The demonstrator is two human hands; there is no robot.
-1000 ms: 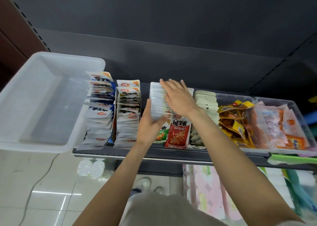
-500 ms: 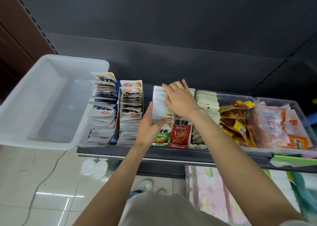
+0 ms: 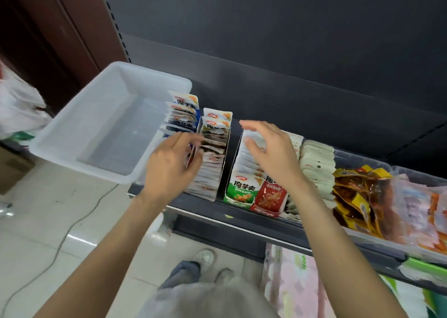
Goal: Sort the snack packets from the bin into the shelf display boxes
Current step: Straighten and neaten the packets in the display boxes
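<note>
Hands squaring up the packet rows

Packets stand on edge in the display boxes (image 3: 238, 148) so each front faces out. The left hand (image 3: 169, 170), blurred, appears to pinch a packet (image 3: 192, 157) over the left rows. The right hand (image 3: 271, 153) hovers slack-fingered over the middle row, holding nothing. The bin (image 3: 72, 136) alongside looks emptied, so sorting seems nearly done.

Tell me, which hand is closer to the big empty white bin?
Left. The left hand is beside the white bin's near right corner, over the packet rows. The right hand is farther right, above the middle display box.
</note>
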